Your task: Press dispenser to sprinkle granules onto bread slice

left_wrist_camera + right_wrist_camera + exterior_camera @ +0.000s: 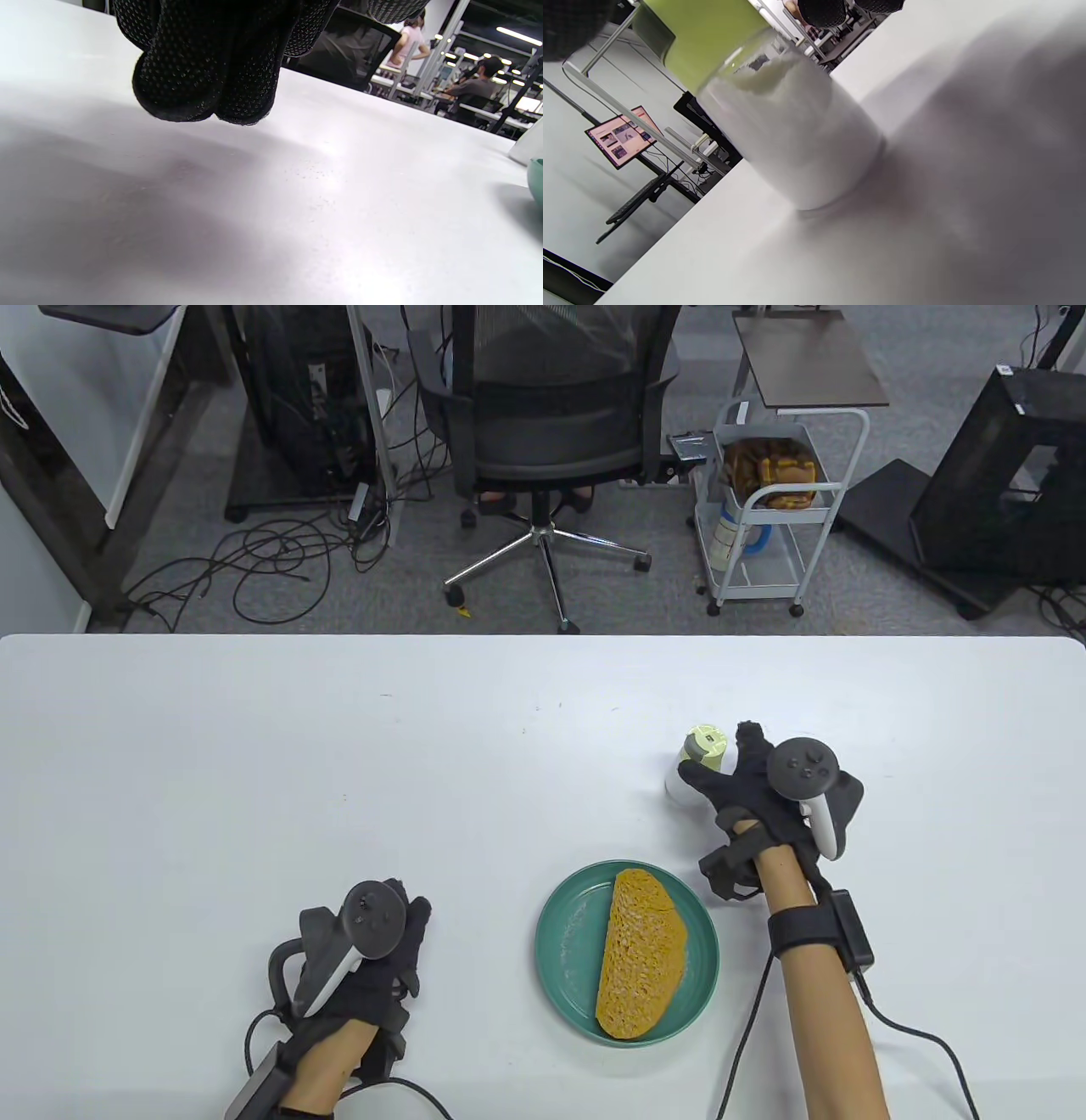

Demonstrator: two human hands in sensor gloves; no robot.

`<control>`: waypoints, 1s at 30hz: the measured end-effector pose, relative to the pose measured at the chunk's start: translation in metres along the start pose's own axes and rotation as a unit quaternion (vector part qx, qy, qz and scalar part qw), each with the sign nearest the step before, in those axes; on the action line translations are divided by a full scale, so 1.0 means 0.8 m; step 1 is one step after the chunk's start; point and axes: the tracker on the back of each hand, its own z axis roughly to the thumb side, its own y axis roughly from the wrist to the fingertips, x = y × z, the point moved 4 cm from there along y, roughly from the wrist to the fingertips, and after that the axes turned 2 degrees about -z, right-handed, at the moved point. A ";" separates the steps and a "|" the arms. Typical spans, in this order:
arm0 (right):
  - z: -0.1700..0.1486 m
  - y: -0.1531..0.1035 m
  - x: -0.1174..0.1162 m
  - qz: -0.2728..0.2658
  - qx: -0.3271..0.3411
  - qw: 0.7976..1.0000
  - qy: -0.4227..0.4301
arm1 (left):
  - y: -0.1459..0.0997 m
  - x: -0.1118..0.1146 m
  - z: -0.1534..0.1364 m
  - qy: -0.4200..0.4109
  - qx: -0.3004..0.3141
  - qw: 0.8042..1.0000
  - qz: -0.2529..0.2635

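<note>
The dispenser (702, 759), a clear jar of white granules with a green lid, stands upright on the white table right of centre. It fills the right wrist view (789, 127). My right hand (717, 751) reaches around it, thumb in front and fingers (750, 734) behind. In the right wrist view small gaps show between the lid (708, 38) and both the thumb (568, 29) and the fingertips (823, 10). The bread slice (640, 954) lies on a green plate (556, 929) nearer me. My left hand (411, 925) rests at the front left with its fingers (203, 84) curled and holding nothing.
The white table (339, 780) stretches wide to the left and back. The plate's rim shows at the right edge of the left wrist view (536, 178). Beyond the far edge stand an office chair (543, 407) and a white cart (768, 500).
</note>
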 end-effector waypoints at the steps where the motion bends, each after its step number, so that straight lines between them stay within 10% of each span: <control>1: 0.000 0.005 -0.005 0.003 -0.002 1.000 0.013 | 0.000 0.000 0.002 -0.002 0.004 1.000 0.000; 9: -0.021 0.020 -0.010 -0.033 0.001 0.995 0.095 | 0.002 0.002 0.011 -0.006 0.021 1.000 -0.007; 20: -0.063 -0.071 0.116 -0.213 0.053 0.958 0.184 | 0.002 -0.002 0.017 0.002 0.044 0.999 0.017; 26: -0.026 -0.131 0.135 -0.190 0.082 0.970 0.128 | -0.004 0.004 0.029 0.013 0.067 0.998 -0.001; 30: 0.051 -0.173 0.099 -0.164 0.174 0.971 -0.002 | -0.009 0.005 0.033 0.011 0.081 0.997 -0.007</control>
